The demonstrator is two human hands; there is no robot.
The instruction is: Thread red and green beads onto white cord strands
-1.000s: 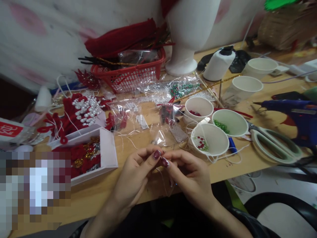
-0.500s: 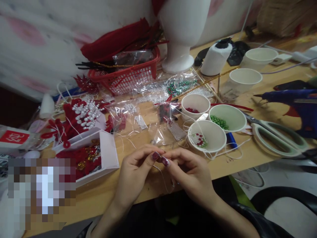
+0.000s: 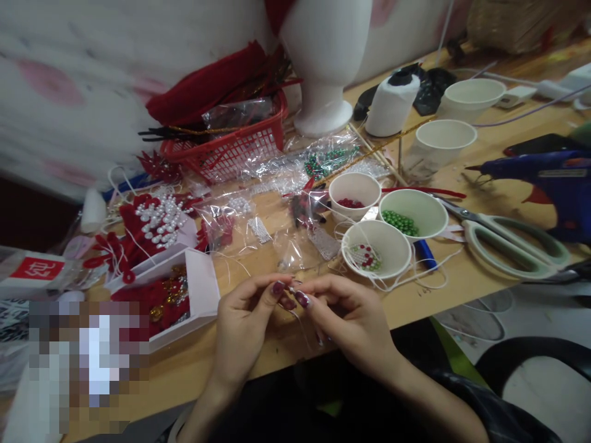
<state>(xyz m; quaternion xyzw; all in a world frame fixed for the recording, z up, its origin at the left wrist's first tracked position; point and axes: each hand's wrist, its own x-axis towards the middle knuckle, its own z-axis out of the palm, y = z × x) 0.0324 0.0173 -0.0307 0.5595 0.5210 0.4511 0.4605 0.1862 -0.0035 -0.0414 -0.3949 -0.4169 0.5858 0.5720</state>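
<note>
My left hand (image 3: 247, 323) and my right hand (image 3: 353, 320) meet fingertip to fingertip over the table's front edge. Thumb and index finger are pinched together on both. A thin white thread (image 3: 301, 325) trails down from the left fingertips. Whatever the right fingertips pinch is too small and covered to make out. Just beyond the right hand stands a white paper cup (image 3: 401, 266) with red, white and green beads in it. Two more cups hold green beads (image 3: 398, 223) and dark red beads (image 3: 349, 203).
Scissors (image 3: 512, 243) and a blue glue gun (image 3: 545, 178) lie on the right. A thread spool (image 3: 392, 104), white foam stand (image 3: 325, 92) and red basket (image 3: 226, 147) stand behind. On the left is an open white box (image 3: 203, 286). Bead packets (image 3: 258, 231) lie mid-table.
The view has shifted slightly. My fingertips have parted a little, and more of the left fingers shows below the thumb. The thread still hangs between the hands.
</note>
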